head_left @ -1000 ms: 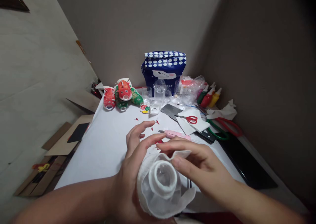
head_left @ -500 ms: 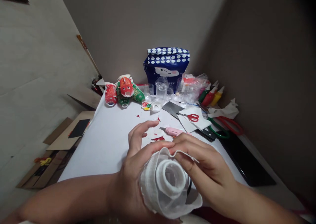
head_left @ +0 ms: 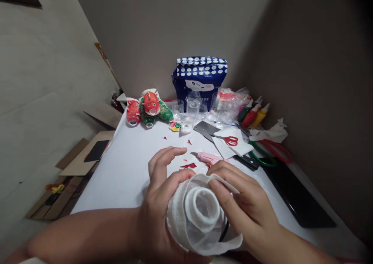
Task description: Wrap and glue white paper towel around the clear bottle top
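Close to me is a clear plastic, bottle-like form (head_left: 207,237) with white material round its open mouth (head_left: 203,209). A white soft strip (head_left: 178,205) wraps round its body, and a loose end curls at the lower right. My left hand (head_left: 159,202) holds the form from the left, thumb along the top of the strip and other fingers raised or out of sight behind it. With thumb and fingers, my right hand (head_left: 244,198) pinches the strip's upper right edge. A thin dark line shows beside the form near my right palm.
Beyond my hands lie a pink hot glue gun (head_left: 208,157), red scraps (head_left: 189,165), red-handled scissors (head_left: 230,140) and a cleaver (head_left: 205,130). Red and green fish-like figures (head_left: 151,103), clear cups (head_left: 193,103), a blue bag (head_left: 199,81) and paint bottles (head_left: 253,114) stand behind.
My left thumb has drawn back a little from the right fingers along the strip's top edge. My right hand keeps its pinch on the strip. The whole view has shifted slightly.
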